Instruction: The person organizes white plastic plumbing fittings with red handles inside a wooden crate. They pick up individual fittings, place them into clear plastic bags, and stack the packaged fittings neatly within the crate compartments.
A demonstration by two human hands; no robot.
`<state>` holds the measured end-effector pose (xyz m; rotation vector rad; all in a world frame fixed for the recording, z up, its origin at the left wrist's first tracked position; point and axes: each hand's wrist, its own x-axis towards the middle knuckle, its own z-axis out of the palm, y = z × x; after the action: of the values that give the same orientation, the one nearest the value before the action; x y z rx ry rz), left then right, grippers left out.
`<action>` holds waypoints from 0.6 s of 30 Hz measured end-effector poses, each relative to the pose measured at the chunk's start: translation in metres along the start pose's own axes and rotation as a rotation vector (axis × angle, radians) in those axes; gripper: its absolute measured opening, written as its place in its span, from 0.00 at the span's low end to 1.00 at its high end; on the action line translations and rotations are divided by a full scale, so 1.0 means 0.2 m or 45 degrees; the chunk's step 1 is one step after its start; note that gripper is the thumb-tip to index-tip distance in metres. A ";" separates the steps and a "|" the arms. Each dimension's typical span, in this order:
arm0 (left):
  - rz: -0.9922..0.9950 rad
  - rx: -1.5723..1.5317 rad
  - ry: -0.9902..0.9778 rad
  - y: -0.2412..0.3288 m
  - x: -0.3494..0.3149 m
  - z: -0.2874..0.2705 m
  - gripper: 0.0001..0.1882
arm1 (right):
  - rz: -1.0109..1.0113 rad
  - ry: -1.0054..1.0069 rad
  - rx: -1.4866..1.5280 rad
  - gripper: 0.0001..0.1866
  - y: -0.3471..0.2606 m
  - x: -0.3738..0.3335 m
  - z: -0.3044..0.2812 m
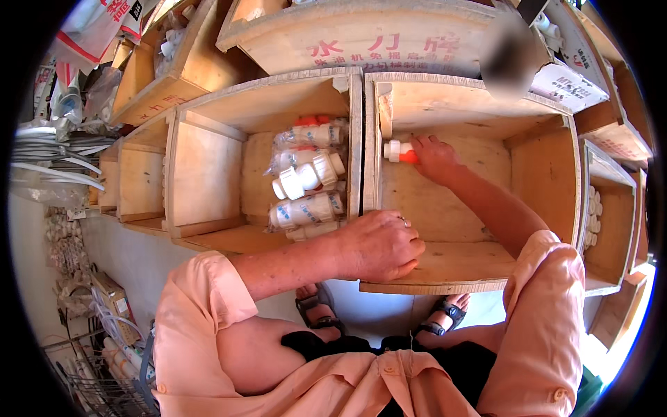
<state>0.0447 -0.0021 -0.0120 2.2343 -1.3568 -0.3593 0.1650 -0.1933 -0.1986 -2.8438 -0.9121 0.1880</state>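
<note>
Just left of your right hand [438, 160], a white valve [393, 151] is sitting inside the wooden box [445, 201], your fingers pinching its red handle [408, 157] | your left hand [383, 247] is hovering closer to you, fingers curling, can't tell if they're holding anything tbh | white fittings [306, 210] are lying up-left of those fingers

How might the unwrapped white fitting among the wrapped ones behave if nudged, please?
The unwrapped white fitting would probably feel stiff, looking like moulded plastic. Its rounded shape, lying over wrapped fittings, could make it roll.
</note>
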 end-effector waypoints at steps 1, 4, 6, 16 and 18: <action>-0.002 0.002 0.007 0.00 0.00 0.00 0.10 | -0.021 0.006 0.022 0.25 -0.01 -0.01 -0.01; 0.004 -0.011 0.035 -0.01 -0.02 0.02 0.11 | -0.047 -0.078 0.095 0.30 -0.04 -0.07 -0.07; 0.010 -0.016 0.040 -0.01 -0.02 0.02 0.11 | -0.051 -0.157 0.122 0.33 -0.04 -0.08 -0.10; 0.017 -0.019 0.033 -0.01 -0.01 0.02 0.11 | 0.062 -0.310 0.204 0.35 -0.06 -0.07 -0.10; 0.013 -0.034 0.033 -0.02 -0.02 0.02 0.11 | 0.115 -0.336 0.219 0.36 -0.05 -0.05 -0.11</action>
<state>0.0432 0.0008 -0.0177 2.2021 -1.3423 -0.3418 0.1542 -0.1938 -0.1754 -2.7421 -0.7679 0.6329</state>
